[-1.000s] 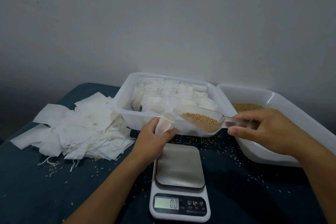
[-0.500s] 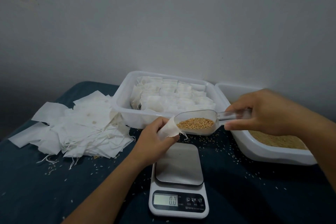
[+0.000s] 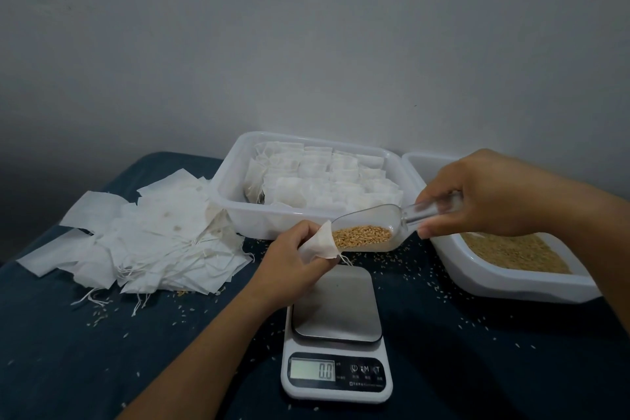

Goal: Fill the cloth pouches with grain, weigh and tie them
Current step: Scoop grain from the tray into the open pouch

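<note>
Above the scale (image 3: 335,334) near the counter's front edge, the left hand (image 3: 293,262) pinches a limp, light cloth pouch (image 3: 322,244) open by its rim; the right hand (image 3: 484,194) grips a grain-filled scoop (image 3: 368,232) at its mouth.

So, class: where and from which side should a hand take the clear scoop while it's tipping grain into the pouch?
Grip the scoop by its narrow handle, from the right, as the right hand does. The bowl's open mouth points left into the pouch, so the handle is the only end clear of grain.
</note>
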`<state>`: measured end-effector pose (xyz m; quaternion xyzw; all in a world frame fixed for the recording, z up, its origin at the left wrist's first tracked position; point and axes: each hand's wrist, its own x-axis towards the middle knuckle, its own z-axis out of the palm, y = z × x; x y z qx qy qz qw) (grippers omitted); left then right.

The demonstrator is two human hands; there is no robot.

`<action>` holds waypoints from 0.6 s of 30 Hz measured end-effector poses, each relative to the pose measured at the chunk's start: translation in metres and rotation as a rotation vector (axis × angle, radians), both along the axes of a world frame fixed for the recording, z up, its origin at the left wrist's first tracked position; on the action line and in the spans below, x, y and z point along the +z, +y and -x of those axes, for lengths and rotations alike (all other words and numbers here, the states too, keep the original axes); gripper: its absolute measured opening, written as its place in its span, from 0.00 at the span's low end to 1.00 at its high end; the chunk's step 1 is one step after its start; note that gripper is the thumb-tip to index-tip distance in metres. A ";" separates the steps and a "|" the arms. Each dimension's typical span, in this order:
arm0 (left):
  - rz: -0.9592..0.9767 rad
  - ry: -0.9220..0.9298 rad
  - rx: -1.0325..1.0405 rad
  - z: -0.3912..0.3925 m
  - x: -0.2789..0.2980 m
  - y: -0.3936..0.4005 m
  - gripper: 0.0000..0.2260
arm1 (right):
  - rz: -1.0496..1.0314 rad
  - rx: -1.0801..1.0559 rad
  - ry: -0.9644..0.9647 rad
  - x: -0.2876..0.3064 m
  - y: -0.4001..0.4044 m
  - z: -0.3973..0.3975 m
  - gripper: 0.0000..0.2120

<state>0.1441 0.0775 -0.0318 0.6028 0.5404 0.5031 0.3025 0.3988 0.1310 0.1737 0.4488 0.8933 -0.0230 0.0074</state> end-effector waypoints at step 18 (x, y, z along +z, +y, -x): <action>0.001 -0.042 0.004 -0.001 0.001 0.000 0.08 | -0.015 -0.034 -0.057 0.016 -0.010 0.008 0.25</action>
